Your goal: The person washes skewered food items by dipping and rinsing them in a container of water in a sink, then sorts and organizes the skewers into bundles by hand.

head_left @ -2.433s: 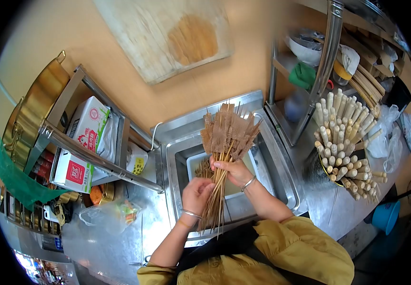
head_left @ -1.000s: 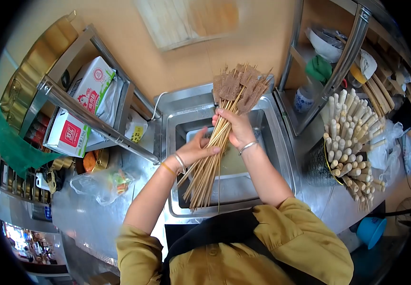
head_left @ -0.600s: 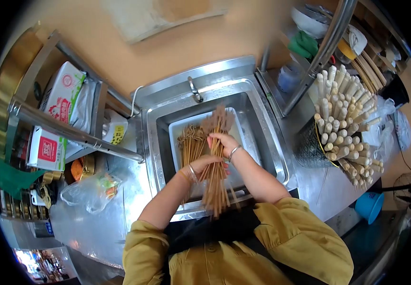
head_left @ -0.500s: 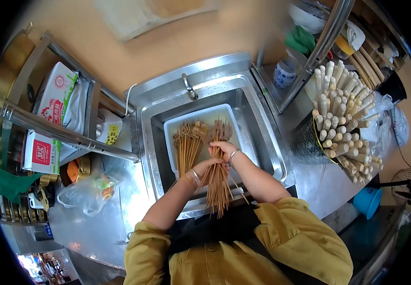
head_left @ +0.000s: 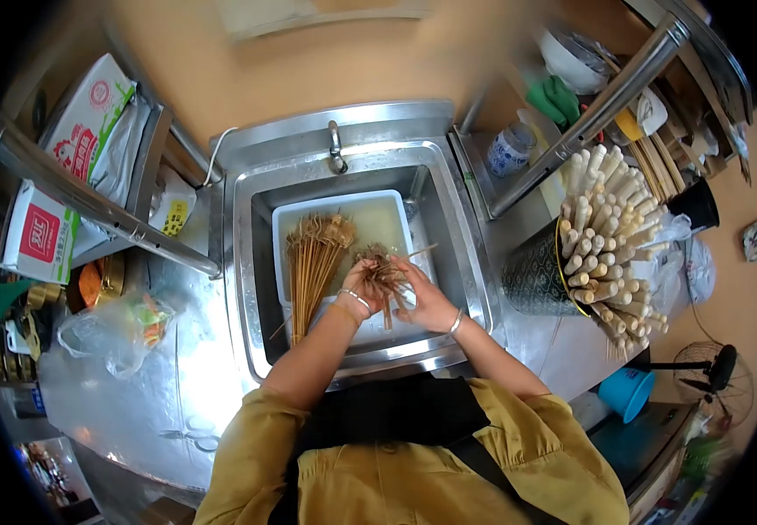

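My left hand (head_left: pixel 363 283) is closed around a bundle of food skewers (head_left: pixel 382 268) over the sink. My right hand (head_left: pixel 427 303) grips the same bundle from the right side, its fingers bent around the sticks. The bundle is seen nearly end-on, with brownish food at the far end and a few sticks poking out to the right. Left of my hands, a second bundle of skewers (head_left: pixel 315 262) leans in a white tub (head_left: pixel 284 229), food ends up. The tub holds cloudy liquid and sits inside the steel sink (head_left: pixel 475 297).
A faucet (head_left: pixel 336 149) stands behind the sink. To the right is a dark patterned bucket (head_left: pixel 532 276) packed with pale, thick-ended sticks (head_left: pixel 602 236). On the left counter lie a plastic bag (head_left: pixel 120 337) and scissors (head_left: pixel 193 435). Boxes (head_left: pixel 42 229) occupy the left shelf.
The held bundle has turned from hanging lengthwise toward me to being seen nearly end-on. My right hand has shifted to its right side and the left has moved up. The view has shifted slightly.
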Tool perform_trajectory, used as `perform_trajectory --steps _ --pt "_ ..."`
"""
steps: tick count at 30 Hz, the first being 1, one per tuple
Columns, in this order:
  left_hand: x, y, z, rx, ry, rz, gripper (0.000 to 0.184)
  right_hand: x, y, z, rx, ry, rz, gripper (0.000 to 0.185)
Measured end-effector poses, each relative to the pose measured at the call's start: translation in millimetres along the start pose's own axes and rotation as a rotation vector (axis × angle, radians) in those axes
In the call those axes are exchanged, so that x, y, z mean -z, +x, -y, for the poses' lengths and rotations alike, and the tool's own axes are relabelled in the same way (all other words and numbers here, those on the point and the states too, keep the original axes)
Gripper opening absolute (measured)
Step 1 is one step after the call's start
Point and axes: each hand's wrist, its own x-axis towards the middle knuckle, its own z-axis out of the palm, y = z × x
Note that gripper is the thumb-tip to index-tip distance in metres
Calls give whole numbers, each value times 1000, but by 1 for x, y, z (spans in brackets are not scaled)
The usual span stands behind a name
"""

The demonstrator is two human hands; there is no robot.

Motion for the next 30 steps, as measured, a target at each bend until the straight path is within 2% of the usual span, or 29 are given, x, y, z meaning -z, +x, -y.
perform_trajectory --steps 1,3,4,5,6,7,8,9,10,11,12,14,15,16,17,18,19,20,21,22,23,24,25,27,28,30 --pt "4 5 -1 35 -30 77 21 0 3 0 2 -5 13 83" --pt "18 28 -7 22 3 146 27 -7 13 1 -11 209 -52 101" --pt "11 31 -9 7 47 218 35 -16 22 -4 -7 203 -49 101" --pt "7 29 -9 -32 245 153 43 -27 34 -12 -53 567 -122 103" --pt "0 27 -12 -42 242 157 43 -30 46 -13 -101 933 -190 105" --pt "-6 24 -15 50 259 78 47 -28 55 -17 -62 715 -202 102" --pt "-10 21 -19 142 275 -3 51 -28 64 -19 -57 720 -192 102" --pt "-14 21 -19 128 298 -78 54 -30 73 -21 -63 693 -209 98" --pt "-4 29 -25 120 295 -81 54 -31 82 -24 -71 666 -228 95" --pt "14 43 -33 134 278 -60 52 -34 90 -27 -62 604 -250 84" --pt "35 59 -42 150 258 -41 50 -34 97 -28 -64 607 -242 84" --pt "47 65 -53 160 226 -23 48 -36 109 -28 -84 463 -182 72" --pt "44 62 -60 222 347 -42 50 -42 113 -33 -91 452 -218 56" --pt "37 58 -66 284 467 -62 52 -45 116 -36 -89 456 -206 56" --pt "15 40 -68 239 690 -205 50 -47 118 -40 -121 595 -219 49" --pt "20 38 -72 240 679 -215 50 -48 118 -39 -159 735 -231 43" --pt "25 35 -78 8 960 -331 48 -43 116 -38 -177 706 -234 36" --pt "30 32 -82 -231 1236 -445 46 -40 115 -39 -184 713 -227 36" --pt "22 25 -87 -351 1448 -508 35 -37 113 -42 -170 663 -241 35" --pt "21 24 -83 -345 1446 -509 35 -34 111 -46 -154 609 -259 34" --pt "18 25 -74 -716 1523 -291 39 -32 108 -54 -150 461 -236 46" --pt "14 27 -64 -1086 1558 -53 50 -30 108 -50 -152 459 -233 46" --pt "6 26 -57 -1084 1555 -51 50 -23 109 -37 -110 574 -297 54" --pt "-12 24 -39 -943 1419 97 68 -5 111 -8 -21 754 -355 76" --pt "-22 24 -33 -941 1415 103 68 4 111 3 -24 748 -357 76" --pt "-40 22 -25 -1023 1108 86 62 16 108 17 13 626 -403 68"
